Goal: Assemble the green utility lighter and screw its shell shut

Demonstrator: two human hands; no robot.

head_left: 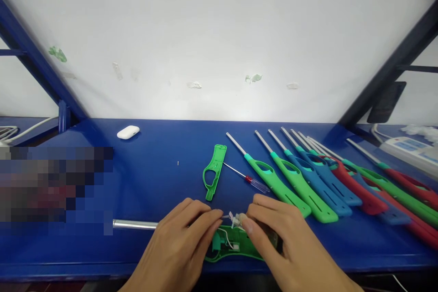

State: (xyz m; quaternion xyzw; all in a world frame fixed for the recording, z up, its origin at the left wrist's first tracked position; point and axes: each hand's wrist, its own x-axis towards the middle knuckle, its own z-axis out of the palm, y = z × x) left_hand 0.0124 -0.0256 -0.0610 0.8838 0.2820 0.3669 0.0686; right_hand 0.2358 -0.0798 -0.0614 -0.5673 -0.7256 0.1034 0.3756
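Observation:
An opened green lighter body [232, 246] lies at the front edge of the blue table, its metal tube [135, 224] pointing left. Both hands rest on it. My left hand [185, 242] pinches the left end near a thin wire. My right hand [273, 237] pinches a small clear and white part [235, 220] at the top of the body. Behind the hands lie a separate green half shell [214, 172] and a small screwdriver [247, 178] with a red and clear handle.
A row of several long-necked lighters, green [297, 191], blue [325, 182] and red [362, 191], lies at the right. A white earbud case [127, 132] sits at the back left, a tiny screw [178, 163] mid-table, a power strip [407, 148] far right. A blurred patch covers the left.

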